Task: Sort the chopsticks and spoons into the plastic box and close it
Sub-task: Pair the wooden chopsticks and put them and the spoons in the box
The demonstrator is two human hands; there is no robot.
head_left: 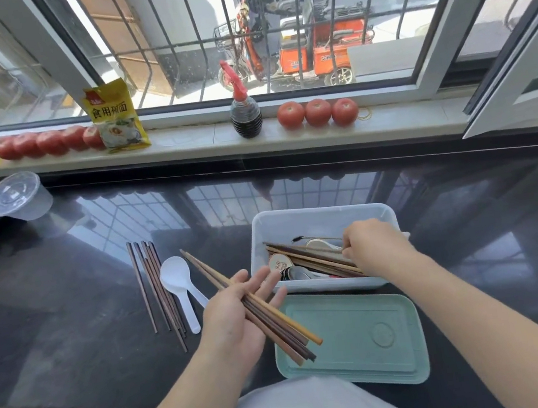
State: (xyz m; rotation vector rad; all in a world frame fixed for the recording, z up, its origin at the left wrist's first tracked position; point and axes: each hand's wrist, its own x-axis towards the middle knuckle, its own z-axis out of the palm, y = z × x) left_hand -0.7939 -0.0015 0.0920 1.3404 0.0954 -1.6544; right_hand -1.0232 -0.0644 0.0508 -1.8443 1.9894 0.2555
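A white plastic box [321,219] stands open on the dark counter, with chopsticks [313,259] and spoons lying inside. Its pale green lid [365,335] lies flat just in front of it. My left hand [238,315] holds a bundle of brown chopsticks [278,327] slanted over the lid's left edge. My right hand [375,246] reaches into the box's right side, fingers pinched on a thin chopstick there. Left of the box, several dark chopsticks [157,288] lie side by side next to a white plastic spoon [179,285].
A clear plastic cup [19,195] lies at the counter's far left. On the window sill stand a row of tomatoes [317,112], a dark sauce bottle [245,113] and a yellow packet [115,116]. The counter's front edge runs close to my body.
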